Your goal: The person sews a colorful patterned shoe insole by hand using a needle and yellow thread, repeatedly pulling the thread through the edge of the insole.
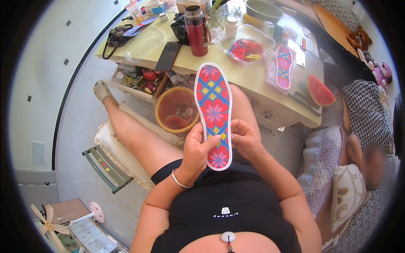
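Two bare hands meet over the lap in my head view, with one patterned insole (214, 111) between them, its wide toe end pointing up toward the table (249, 80) and its heel nearest the body. From where I sit, the left hand (195, 145) is closed on the near part of it, thumb laid across the stitched face and the other fingers mostly hidden behind. I read the right hand (249, 137) as drawn narrow, thumb and index bent in at the opposite edge; I cannot tell whether they pinch the insole itself or something thin such as a needle, and I make out no loose thread. As for progress, colour runs from toe to heel: red and pink flowers, blue lattice, yellow accents, all inside a white border. I find no bare patch on this face, so I judge the patterning there to be done or very nearly so; the underside is hidden from me, and whatever is left on it or along the rim I cannot confirm. A second insole (284, 67) of similar pattern lies on the table, looking equally filled, near a clear plastic box (222, 42) holding a red tangle (244, 47) that could be thread.
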`<control>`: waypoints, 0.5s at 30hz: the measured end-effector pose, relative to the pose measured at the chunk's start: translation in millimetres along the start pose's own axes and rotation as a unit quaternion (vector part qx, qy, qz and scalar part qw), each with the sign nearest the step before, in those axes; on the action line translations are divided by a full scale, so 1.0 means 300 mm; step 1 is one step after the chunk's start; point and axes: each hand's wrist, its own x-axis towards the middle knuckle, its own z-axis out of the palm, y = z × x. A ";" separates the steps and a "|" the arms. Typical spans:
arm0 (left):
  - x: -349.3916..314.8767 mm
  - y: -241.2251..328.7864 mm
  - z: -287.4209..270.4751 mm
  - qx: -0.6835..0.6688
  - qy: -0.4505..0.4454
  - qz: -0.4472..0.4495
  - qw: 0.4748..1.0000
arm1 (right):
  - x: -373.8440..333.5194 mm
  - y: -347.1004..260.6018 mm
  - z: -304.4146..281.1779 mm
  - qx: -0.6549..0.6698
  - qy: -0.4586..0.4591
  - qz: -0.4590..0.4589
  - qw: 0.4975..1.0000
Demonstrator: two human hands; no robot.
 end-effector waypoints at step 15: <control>0.002 -0.018 -0.019 0.063 0.034 0.014 0.997 | 0.002 -0.020 0.071 -0.369 0.128 -0.235 0.890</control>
